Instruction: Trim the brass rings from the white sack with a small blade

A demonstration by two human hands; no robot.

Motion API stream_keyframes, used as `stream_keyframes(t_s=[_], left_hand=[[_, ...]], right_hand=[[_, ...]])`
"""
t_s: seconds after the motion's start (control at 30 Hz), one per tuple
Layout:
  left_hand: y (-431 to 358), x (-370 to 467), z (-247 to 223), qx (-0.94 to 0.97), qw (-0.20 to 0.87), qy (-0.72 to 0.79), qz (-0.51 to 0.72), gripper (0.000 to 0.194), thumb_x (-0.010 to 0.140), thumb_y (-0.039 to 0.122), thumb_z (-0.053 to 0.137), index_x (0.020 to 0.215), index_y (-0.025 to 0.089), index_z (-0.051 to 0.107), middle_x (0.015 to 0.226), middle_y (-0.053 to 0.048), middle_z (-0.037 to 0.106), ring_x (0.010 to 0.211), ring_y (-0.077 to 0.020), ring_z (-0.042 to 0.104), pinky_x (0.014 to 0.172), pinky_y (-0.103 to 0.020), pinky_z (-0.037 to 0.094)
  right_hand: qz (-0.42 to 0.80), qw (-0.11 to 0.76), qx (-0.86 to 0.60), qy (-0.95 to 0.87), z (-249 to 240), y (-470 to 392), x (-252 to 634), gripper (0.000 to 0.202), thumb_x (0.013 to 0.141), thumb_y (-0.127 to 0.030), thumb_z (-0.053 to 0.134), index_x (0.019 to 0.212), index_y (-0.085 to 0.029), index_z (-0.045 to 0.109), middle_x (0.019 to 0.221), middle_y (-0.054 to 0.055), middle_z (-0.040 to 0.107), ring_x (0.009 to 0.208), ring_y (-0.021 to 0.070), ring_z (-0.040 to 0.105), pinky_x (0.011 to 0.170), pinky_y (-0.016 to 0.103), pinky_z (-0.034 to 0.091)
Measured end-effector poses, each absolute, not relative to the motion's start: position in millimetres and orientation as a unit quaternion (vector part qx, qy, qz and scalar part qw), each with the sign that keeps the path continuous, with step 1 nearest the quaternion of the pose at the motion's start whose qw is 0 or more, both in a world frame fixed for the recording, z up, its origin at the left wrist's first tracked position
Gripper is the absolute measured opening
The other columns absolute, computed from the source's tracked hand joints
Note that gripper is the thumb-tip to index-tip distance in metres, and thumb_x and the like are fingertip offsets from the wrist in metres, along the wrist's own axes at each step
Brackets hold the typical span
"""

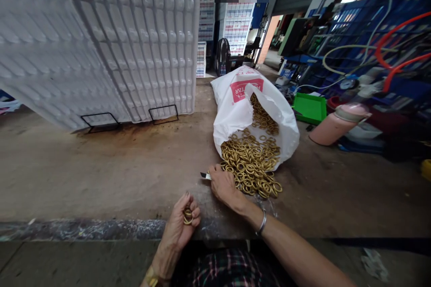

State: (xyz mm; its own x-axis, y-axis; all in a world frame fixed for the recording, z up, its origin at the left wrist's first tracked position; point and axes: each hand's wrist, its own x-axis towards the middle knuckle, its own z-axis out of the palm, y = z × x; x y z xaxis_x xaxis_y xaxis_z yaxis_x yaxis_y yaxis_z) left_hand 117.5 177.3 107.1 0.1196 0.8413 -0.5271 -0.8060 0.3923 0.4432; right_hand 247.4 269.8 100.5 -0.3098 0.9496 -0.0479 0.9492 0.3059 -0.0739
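Observation:
My left hand (177, 226) is closed, palm up, near the front edge of the workbench. Its curled fingers hold a few brass-coloured rings (187, 220). Beside the ring pile, my right hand (224, 187) grips a small white tool with a dark tip (204, 176); most of it is hidden in the fingers, so its kind is unclear. A heap of brass-coloured rings (251, 168) spills from the mouth of a white woven sack (232, 119) with red print. The sack lies on its side, with more rings inside.
White ribbed plastic trays (148, 45) stand upright at left in black wire holders (164, 114). On the right are a green tray (310, 108), a tilted pink bottle (338, 124) and an orange hose (387, 54). Stacked white crates (235, 24) and a fan (222, 57) stand behind the bench.

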Motion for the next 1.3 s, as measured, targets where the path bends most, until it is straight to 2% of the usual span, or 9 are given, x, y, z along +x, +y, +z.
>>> stream_keyframes(t_s=[0.1, 0.2, 0.33, 0.43, 0.57, 0.73, 0.9, 1.13, 1.3], left_hand=[[179, 121, 106, 0.079, 0.729, 0.408, 0.543, 0.044, 0.057, 0.041, 0.077, 0.075, 0.016, 0.045, 0.048, 0.01, 0.032, 0.038, -0.0033, 0.031, 0.034, -0.013, 0.022], [182, 122, 106, 0.177, 0.669, 0.471, 0.548, 0.045, 0.061, 0.045, 0.071, 0.086, 0.017, 0.046, 0.052, 0.009, 0.04, 0.041, -0.0052, 0.036, 0.035, -0.014, 0.025], [188, 121, 106, 0.316, 0.554, 0.576, 0.511, 0.049, 0.069, 0.046, 0.06, 0.105, 0.016, 0.046, 0.056, 0.006, 0.047, 0.041, -0.0074, 0.038, 0.036, -0.017, 0.029], [192, 120, 106, 0.406, 0.516, 0.581, 0.48, 0.043, 0.073, 0.045, 0.054, 0.101, 0.013, 0.051, 0.051, 0.007, 0.043, 0.04, -0.0072, 0.035, 0.037, -0.018, 0.028], [192, 122, 105, 0.444, 0.501, 0.568, 0.48, 0.036, 0.074, 0.048, 0.053, 0.084, 0.014, 0.055, 0.05, 0.006, 0.041, 0.04, -0.0061, 0.032, 0.038, -0.017, 0.026], [187, 127, 109, 0.363, 0.555, 0.575, 0.479, 0.039, 0.07, 0.054, 0.057, 0.076, 0.017, 0.05, 0.052, 0.006, 0.044, 0.038, -0.0051, 0.032, 0.035, -0.016, 0.025], [186, 132, 114, 0.366, 0.549, 0.578, 0.48, 0.042, 0.067, 0.056, 0.06, 0.074, 0.015, 0.053, 0.051, 0.005, 0.044, 0.038, -0.0047, 0.033, 0.035, -0.016, 0.026], [181, 132, 109, 0.363, 0.599, 0.547, 0.459, 0.043, 0.07, 0.057, 0.057, 0.08, 0.015, 0.054, 0.056, 0.004, 0.047, 0.038, -0.0045, 0.033, 0.034, -0.016, 0.024], [178, 131, 108, 0.349, 0.644, 0.488, 0.475, 0.035, 0.076, 0.05, 0.056, 0.079, 0.016, 0.051, 0.06, 0.004, 0.046, 0.041, -0.0037, 0.034, 0.036, -0.015, 0.024]], right_hand=[[0.05, 0.006, -0.58, -0.813, 103, 268, 249, 0.021, 0.085, -0.012, 0.033, 0.097, -0.018, 0.05, 0.095, 0.01, 0.054, 0.073, 0.0189, 0.059, 0.058, 0.027, 0.041], [0.091, 0.027, -0.564, -0.82, 108, 264, 251, 0.019, 0.083, -0.015, 0.038, 0.096, -0.017, 0.052, 0.095, 0.009, 0.055, 0.07, 0.0166, 0.057, 0.057, 0.025, 0.037], [0.243, 0.118, -0.511, -0.816, 119, 256, 253, 0.012, 0.082, -0.019, 0.043, 0.083, -0.016, 0.054, 0.078, 0.003, 0.056, 0.068, 0.0127, 0.051, 0.058, 0.022, 0.032], [0.408, 0.165, -0.469, -0.765, 129, 250, 255, 0.013, 0.08, -0.02, 0.043, 0.072, -0.015, 0.053, 0.061, -0.003, 0.048, 0.059, 0.0095, 0.043, 0.054, 0.02, 0.028], [0.53, 0.216, -0.425, -0.701, 137, 246, 257, 0.014, 0.077, -0.023, 0.045, 0.067, -0.014, 0.05, 0.059, -0.005, 0.041, 0.057, 0.0082, 0.036, 0.053, 0.02, 0.027], [0.547, 0.265, -0.452, -0.653, 128, 244, 258, 0.016, 0.077, -0.03, 0.045, 0.069, -0.016, 0.047, 0.058, -0.006, 0.036, 0.054, 0.0075, 0.031, 0.05, 0.019, 0.024], [0.562, 0.242, -0.471, -0.635, 119, 240, 259, 0.031, 0.082, -0.04, 0.041, 0.065, -0.016, 0.048, 0.052, -0.005, 0.043, 0.047, 0.0075, 0.035, 0.046, 0.02, 0.025], [0.547, 0.265, -0.48, -0.632, 123, 237, 258, 0.029, 0.079, -0.036, 0.043, 0.059, -0.016, 0.047, 0.052, -0.004, 0.044, 0.049, 0.0075, 0.036, 0.048, 0.02, 0.027], [0.548, 0.28, -0.464, -0.637, 119, 236, 258, 0.03, 0.079, -0.036, 0.042, 0.059, -0.015, 0.048, 0.053, -0.003, 0.047, 0.051, 0.0084, 0.04, 0.05, 0.02, 0.029]])
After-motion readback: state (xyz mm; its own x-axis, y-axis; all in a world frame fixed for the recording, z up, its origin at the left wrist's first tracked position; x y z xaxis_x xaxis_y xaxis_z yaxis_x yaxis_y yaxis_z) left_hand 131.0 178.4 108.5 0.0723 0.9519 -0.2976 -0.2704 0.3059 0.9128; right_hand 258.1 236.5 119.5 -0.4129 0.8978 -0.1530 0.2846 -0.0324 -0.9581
